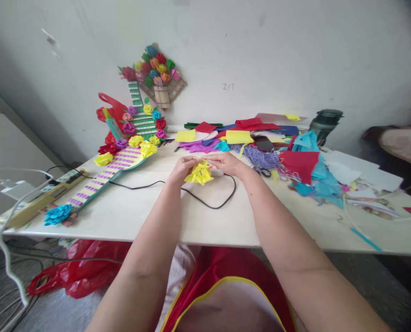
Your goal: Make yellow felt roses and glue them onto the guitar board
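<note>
Over the middle of the table, a crumpled yellow paper flower (199,173) is held up between my two hands. My left hand (185,168) is closed on its left side, the fingers bent around the paper. From the other side my right hand (227,163) pinches at the flower's upper edge, where a small reddish spot shows. A black cable (215,207) loops over the table and runs up beside my right hand; its end there is hidden. To the left lies a guitar-shaped craft piece (104,177) with purple-striped neck and yellow and blue paper flowers.
A green striped craft piece (145,122) with paper roses leans at the back wall. Coloured paper sheets (239,137), purple shredded strands (265,157) and blue paper (324,177) cover the back right. A dark bottle (324,125) stands behind. A power strip (28,205) lies left.
</note>
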### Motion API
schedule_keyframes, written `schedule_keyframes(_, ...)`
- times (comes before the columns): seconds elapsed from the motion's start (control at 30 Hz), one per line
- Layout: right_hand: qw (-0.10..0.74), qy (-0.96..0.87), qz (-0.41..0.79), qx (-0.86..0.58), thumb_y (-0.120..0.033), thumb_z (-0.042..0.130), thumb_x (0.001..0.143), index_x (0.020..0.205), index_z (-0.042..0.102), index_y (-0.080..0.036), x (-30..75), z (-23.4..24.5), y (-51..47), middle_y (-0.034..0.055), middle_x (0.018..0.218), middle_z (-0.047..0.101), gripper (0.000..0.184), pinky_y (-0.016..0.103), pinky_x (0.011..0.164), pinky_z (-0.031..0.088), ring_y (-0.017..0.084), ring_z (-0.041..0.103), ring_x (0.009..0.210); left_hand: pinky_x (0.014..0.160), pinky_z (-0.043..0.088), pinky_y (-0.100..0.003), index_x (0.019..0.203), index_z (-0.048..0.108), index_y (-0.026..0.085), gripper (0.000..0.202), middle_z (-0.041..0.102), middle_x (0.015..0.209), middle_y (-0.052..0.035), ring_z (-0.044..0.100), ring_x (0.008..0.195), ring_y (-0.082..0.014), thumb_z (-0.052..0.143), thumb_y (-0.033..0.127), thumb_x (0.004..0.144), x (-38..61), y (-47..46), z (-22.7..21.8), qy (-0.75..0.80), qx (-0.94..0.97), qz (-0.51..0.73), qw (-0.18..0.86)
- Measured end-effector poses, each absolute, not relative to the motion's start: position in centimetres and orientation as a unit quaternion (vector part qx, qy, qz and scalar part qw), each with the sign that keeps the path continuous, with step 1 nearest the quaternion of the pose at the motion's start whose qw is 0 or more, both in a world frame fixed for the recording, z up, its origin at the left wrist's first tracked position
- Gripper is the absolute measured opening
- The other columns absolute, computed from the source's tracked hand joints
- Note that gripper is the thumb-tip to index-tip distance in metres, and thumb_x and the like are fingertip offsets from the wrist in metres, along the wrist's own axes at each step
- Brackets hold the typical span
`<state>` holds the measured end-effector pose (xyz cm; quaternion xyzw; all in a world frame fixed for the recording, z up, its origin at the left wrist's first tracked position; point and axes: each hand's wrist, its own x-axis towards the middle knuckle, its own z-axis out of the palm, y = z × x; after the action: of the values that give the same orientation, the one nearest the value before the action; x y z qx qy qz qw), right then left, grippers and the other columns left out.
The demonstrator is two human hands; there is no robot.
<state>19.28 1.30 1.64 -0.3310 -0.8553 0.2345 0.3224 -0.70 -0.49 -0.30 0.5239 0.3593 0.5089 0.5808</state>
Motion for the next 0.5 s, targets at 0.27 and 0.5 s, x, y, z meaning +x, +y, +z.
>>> schedule_keyframes(0.27, 0.325, -0.861, 0.201, -0.336, -0.023, 0.058, 0.091, 0.123, 0.073, -0.024, 19.38, 1.60, 1.31, 0.0051, 0.128, 0.071, 0.035, 0.033, 0.109, 0.047, 0.020, 0.065, 0.122, 0.053, 0.047, -0.028, 0.066, 0.065, 0.014, 0.032, 0.059, 0.051, -0.0002, 0.059, 0.049, -0.0157, 0.081, 0.036, 0.049, -0.55, -1.00, 0.26, 0.376, 0.532, 0.498, 0.573)
schedule_keyframes(0.5, 0.318, -0.854, 0.163, -0.377, -0.028, 0.057, 0.093, 0.114, 0.078, -0.020, 19.09, 1.76, 0.91, 0.0070, 0.114, 0.077, 0.031, 0.032, 0.096, 0.052, 0.022, 0.070, 0.109, 0.055, 0.046, -0.026, 0.065, 0.066, 0.013, 0.034, 0.061, 0.054, -0.0008, 0.059, 0.051, -0.0135, 0.084, 0.038, 0.050, -0.57, -0.88, 0.13, 0.363, 0.549, 0.491, 0.571)
